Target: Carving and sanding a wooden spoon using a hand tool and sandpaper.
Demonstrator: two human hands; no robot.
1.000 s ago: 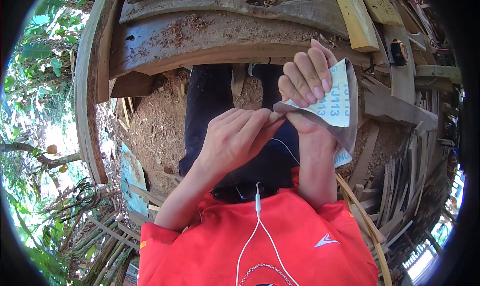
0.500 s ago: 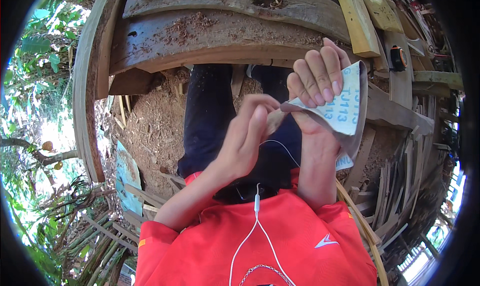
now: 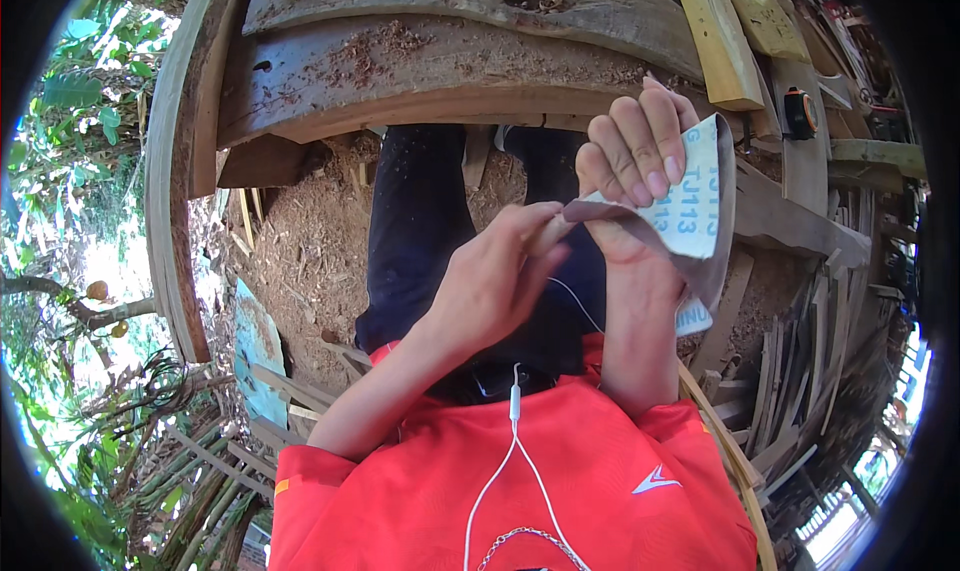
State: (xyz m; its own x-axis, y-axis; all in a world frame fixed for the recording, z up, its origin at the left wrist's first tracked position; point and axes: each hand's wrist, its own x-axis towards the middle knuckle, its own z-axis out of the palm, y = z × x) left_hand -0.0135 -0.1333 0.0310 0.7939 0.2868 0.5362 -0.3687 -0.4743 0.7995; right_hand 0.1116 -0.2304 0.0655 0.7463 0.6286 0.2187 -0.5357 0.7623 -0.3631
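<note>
In front of my lap, my right hand (image 3: 635, 156) is closed on a bent sheet of sandpaper (image 3: 688, 216), its pale printed backing facing out and its brown grit side folded inward. From the fold's left end sticks a small, light-coloured wooden piece (image 3: 550, 235); its other end is hidden in the sandpaper and my palm. My left hand (image 3: 490, 281) grips that piece, fingertips touching the sandpaper's edge. The wooden piece's full shape cannot be made out.
A thick wooden bench (image 3: 430, 81) with reddish shavings lies ahead. Yellowish timber (image 3: 715, 46) and an orange-and-black tape measure (image 3: 800, 114) are at far right. Wood strips (image 3: 800, 351) are piled on the right. White earphone cord (image 3: 515, 411) hangs over my red shirt.
My left hand has turned and shifted slightly at the wooden piece, its fingers now lower around it. The sandpaper in my right hand has flexed a little at its left fold.
</note>
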